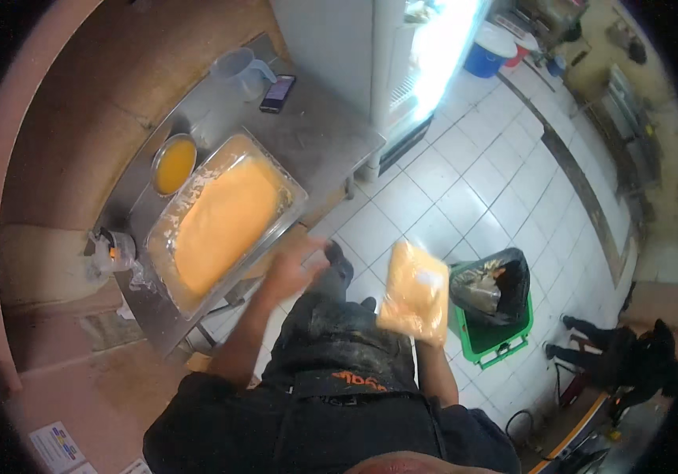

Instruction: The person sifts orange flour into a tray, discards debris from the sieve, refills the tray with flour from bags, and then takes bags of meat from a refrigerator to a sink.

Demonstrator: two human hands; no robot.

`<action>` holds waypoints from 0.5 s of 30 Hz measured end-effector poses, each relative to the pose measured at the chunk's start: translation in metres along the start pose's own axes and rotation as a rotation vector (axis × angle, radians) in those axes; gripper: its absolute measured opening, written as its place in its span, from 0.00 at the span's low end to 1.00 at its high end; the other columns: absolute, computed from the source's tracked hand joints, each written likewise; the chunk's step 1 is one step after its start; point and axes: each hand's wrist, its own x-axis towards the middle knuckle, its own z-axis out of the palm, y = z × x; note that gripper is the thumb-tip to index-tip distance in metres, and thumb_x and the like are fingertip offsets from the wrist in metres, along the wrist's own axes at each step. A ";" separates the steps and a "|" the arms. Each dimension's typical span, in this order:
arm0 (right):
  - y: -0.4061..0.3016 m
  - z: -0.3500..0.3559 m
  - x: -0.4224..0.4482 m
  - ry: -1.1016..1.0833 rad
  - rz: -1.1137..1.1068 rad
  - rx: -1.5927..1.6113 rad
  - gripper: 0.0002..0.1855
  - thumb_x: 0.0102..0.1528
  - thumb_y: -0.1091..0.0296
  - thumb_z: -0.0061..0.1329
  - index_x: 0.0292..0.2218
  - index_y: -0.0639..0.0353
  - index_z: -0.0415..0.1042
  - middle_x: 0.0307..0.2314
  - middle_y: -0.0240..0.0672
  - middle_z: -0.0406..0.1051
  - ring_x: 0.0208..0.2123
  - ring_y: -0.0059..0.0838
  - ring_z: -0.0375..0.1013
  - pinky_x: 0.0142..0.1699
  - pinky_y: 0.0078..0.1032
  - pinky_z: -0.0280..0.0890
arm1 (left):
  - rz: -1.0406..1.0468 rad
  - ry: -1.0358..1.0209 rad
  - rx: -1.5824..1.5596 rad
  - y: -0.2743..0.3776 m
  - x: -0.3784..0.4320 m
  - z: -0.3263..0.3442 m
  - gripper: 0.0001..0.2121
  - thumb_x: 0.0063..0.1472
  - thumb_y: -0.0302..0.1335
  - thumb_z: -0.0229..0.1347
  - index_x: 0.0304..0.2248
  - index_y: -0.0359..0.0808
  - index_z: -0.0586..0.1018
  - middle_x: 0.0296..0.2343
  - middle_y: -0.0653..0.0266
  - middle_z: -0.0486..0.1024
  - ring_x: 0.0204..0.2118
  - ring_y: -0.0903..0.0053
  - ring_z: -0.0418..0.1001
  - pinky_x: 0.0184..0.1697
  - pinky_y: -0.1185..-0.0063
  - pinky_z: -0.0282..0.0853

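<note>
A clear bag of pale orange-yellow food hangs from my right hand, which is mostly hidden beneath the bag's lower end. My left hand is blurred, beside the near edge of the steel table, with nothing seen in it and its fingers apart. A large clear rectangular tub on the table holds a mass of smooth orange food. Behind the tub stands a round metal bowl of yellow-orange liquid. A translucent measuring jug and a phone lie farther along the tabletop.
Right of me stands a green bin with a black liner. A lit, glass-fronted fridge adjoins the steel table. Blue and red tubs sit on the tiled floor farther off. Another person in dark clothes is at the far right.
</note>
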 end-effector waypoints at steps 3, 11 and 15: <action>-0.017 0.009 0.111 -0.068 0.133 -0.059 0.41 0.53 0.32 0.35 0.55 0.56 0.55 0.48 0.46 0.61 0.48 0.46 0.63 0.51 0.46 0.61 | -0.186 0.377 -0.068 -0.041 0.045 -0.043 0.13 0.55 0.26 0.54 0.42 0.36 0.73 0.36 0.59 0.75 0.40 0.69 0.73 0.43 0.76 0.67; -0.068 0.017 0.343 0.405 0.123 -1.063 0.24 0.55 0.51 0.42 0.45 0.62 0.65 0.41 0.37 0.68 0.43 0.32 0.67 0.47 0.31 0.65 | -0.291 0.511 0.138 -0.204 0.230 -0.124 0.17 0.54 0.33 0.56 0.42 0.36 0.72 0.31 0.57 0.76 0.35 0.68 0.75 0.41 0.72 0.67; -0.124 0.009 0.358 0.457 0.180 -1.192 0.28 0.54 0.48 0.43 0.49 0.60 0.63 0.41 0.37 0.67 0.43 0.33 0.67 0.48 0.30 0.63 | -0.683 0.315 0.474 -0.326 0.309 -0.119 0.30 0.46 0.44 0.60 0.46 0.35 0.70 0.43 0.54 0.70 0.47 0.61 0.67 0.49 0.67 0.64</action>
